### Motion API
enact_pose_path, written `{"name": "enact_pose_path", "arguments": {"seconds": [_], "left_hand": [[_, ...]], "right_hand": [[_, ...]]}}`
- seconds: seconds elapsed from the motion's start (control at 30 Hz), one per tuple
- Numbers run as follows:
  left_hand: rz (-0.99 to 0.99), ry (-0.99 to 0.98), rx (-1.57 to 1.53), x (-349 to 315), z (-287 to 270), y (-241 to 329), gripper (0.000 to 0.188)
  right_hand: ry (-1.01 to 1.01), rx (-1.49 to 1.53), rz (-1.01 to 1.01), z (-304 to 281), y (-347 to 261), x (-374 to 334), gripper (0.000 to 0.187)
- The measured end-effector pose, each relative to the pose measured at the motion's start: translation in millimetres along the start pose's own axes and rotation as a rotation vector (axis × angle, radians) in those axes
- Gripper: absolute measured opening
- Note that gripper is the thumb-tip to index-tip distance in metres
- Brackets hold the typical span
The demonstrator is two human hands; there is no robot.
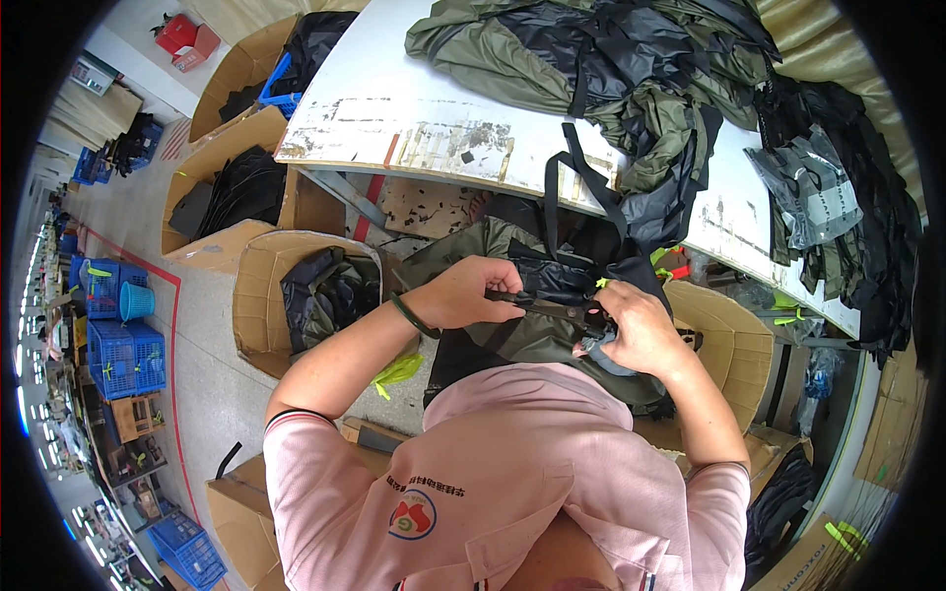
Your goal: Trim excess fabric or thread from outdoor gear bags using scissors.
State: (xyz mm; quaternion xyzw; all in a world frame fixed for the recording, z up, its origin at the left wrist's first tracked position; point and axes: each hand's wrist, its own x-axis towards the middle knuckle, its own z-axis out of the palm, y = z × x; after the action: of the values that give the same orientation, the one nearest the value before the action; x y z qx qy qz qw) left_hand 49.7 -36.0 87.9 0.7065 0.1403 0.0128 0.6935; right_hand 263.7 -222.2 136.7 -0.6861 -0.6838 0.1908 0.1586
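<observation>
In front of my body lies a dark olive and black fabric piece (537, 340), gathered across my lap. My left hand (471, 293) is closed, pinching a black edge or strap of it between thumb and fingers. My right hand (639, 327) is closed around the handles of scissors (564, 310). Their dark blades point left toward my left fingertips, over the fabric. Close to the right fingers is a small neon yellow-green tag or thread (601, 283). A grey cloth-like bit (606, 355) shows under the right palm. Black straps (552, 202) run from the fabric up to the table edge.
A white worn table (365, 98) stands ahead, with heaped olive and black fabric (631, 69) on it. Cardboard boxes (258, 295) holding dark pieces line the left. Another carton (734, 345) is at my right. Blue crates (126, 355) stand farther left on the floor.
</observation>
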Motion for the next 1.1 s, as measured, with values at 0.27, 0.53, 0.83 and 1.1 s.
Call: {"name": "enact_pose_path", "arguments": {"seconds": [0.27,0.53,0.83,1.1], "left_hand": [[-0.051,-0.027,0.028,-2,0,15,0.019],[-0.033,-0.046,0.103,-1,0,20,0.018],[-0.086,0.004,0.249,-21,-41,43,0.017],[-0.209,0.063,0.233,-27,-62,39,0.018]], "right_hand": [[-0.025,-0.047,0.009,-1,3,1,0.046],[-0.013,0.021,0.108,-8,9,-8,0.049],[0.137,0.458,0.430,17,102,-72,0.034],[0.068,0.731,0.452,38,106,-91,0.025]]}}
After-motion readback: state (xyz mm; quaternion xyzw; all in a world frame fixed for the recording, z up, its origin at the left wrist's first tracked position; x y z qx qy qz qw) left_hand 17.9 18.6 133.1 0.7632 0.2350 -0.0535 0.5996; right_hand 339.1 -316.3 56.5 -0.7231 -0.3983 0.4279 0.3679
